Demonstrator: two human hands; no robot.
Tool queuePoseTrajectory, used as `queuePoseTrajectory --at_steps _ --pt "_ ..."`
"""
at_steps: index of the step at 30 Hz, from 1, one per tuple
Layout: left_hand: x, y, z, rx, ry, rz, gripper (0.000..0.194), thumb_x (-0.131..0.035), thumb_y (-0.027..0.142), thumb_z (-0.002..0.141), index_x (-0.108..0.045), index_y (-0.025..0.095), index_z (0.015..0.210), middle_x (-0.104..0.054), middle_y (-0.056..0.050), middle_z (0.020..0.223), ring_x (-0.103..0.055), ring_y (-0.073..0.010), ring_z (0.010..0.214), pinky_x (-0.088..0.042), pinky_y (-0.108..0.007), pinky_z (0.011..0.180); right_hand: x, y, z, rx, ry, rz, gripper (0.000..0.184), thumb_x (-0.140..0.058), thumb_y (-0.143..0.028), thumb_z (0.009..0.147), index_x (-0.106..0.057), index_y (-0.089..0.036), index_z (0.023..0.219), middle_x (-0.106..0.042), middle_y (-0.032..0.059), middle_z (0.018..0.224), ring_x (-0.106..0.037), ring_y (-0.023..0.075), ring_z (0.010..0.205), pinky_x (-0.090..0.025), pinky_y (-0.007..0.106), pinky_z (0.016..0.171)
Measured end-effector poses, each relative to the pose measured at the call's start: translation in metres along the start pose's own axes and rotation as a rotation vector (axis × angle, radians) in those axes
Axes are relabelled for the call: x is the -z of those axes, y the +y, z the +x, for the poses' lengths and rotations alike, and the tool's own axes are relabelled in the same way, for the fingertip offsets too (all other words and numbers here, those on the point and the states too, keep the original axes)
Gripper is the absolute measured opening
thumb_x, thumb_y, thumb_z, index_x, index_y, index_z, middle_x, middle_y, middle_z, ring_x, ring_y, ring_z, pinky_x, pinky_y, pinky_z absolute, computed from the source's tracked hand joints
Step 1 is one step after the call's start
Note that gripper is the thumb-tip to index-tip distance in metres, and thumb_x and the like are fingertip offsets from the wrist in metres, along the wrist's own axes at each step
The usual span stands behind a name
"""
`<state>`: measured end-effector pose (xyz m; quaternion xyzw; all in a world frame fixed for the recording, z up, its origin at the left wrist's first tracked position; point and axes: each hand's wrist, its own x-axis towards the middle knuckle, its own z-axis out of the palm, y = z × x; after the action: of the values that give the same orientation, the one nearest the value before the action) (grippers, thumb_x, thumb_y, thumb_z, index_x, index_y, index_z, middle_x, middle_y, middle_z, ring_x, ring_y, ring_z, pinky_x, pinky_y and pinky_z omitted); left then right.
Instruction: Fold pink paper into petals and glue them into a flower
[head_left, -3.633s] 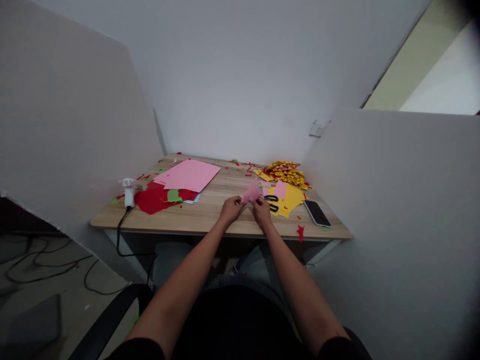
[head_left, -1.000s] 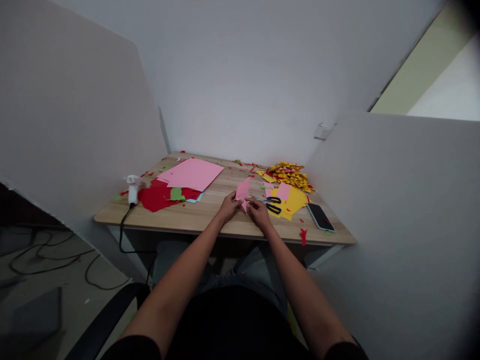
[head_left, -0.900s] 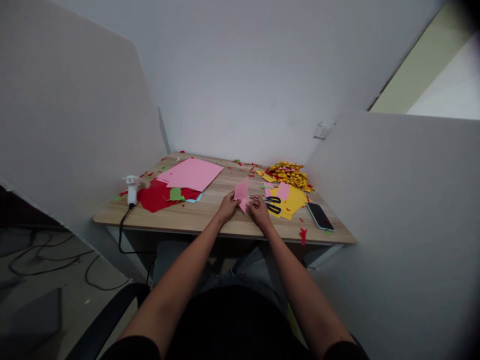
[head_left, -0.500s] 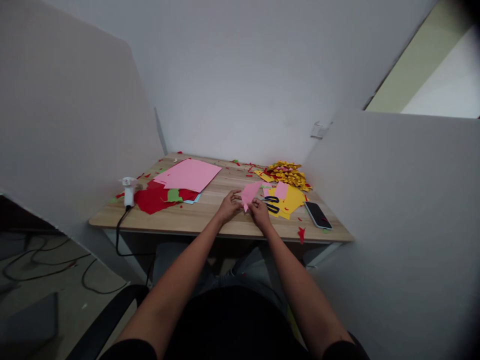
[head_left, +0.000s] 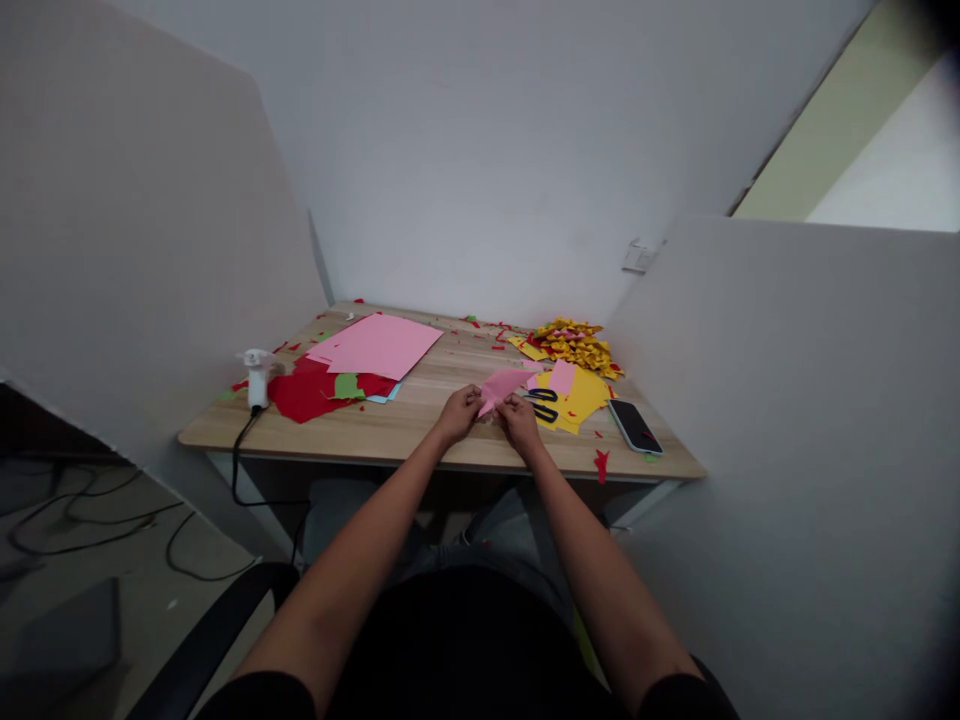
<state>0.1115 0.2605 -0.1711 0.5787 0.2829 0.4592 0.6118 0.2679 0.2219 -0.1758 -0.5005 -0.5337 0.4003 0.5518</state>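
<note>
A folded piece of pink paper [head_left: 503,384] is held between my two hands above the front of the desk. My left hand [head_left: 459,413] pinches its left edge, and my right hand [head_left: 517,417] pinches its lower right part. The paper's tip points up and to the right. Just right of my right hand lie scissors with black handles [head_left: 544,404], resting on yellow paper sheets [head_left: 592,397]. A small pink paper piece [head_left: 562,377] lies on the yellow sheets too.
On the left are large pink sheets [head_left: 386,345], red paper [head_left: 304,395] and a white corded device [head_left: 257,380]. A pile of folded yellow pieces [head_left: 574,346] stands at the back right. A phone [head_left: 635,427] lies near the right edge. Partitions flank the desk [head_left: 420,425].
The pink paper has turned, its tip now leaning further right and lower. My left fingers have closed more tightly on its edge.
</note>
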Motion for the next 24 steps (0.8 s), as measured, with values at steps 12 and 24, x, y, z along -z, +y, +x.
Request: queuePoseTrajectory --at_steps 12,24 --pt "0.0002 0.0074 -0.0015 -0.022 -0.036 -0.073 0.035 -0.059 0.040 0.097 -0.060 0.014 0.121 -0.066 -0.008 0.110 -0.066 -0.0169 0.088 -0.059 -0.035 0.076 -0.0028 -0.0050 -0.0003 0.033 0.019 0.010 0.036 -0.062 -0.038 0.096 -0.060 -0.017 0.125 -0.063 0.0088 0.125 -0.065 0.0225 0.106 -0.057 0.043 0.089" --pt "0.0011 0.0033 -0.0011 -0.056 0.015 0.013 0.033 -0.062 0.034 0.096 -0.060 0.015 0.123 -0.065 -0.008 0.114 -0.066 -0.0182 0.094 -0.059 -0.036 0.079 -0.0066 0.0004 0.0025 0.002 0.119 0.095 0.034 -0.062 -0.037 0.096 -0.061 -0.017 0.123 -0.065 0.0082 0.121 -0.066 0.0207 0.101 -0.058 0.041 0.085"
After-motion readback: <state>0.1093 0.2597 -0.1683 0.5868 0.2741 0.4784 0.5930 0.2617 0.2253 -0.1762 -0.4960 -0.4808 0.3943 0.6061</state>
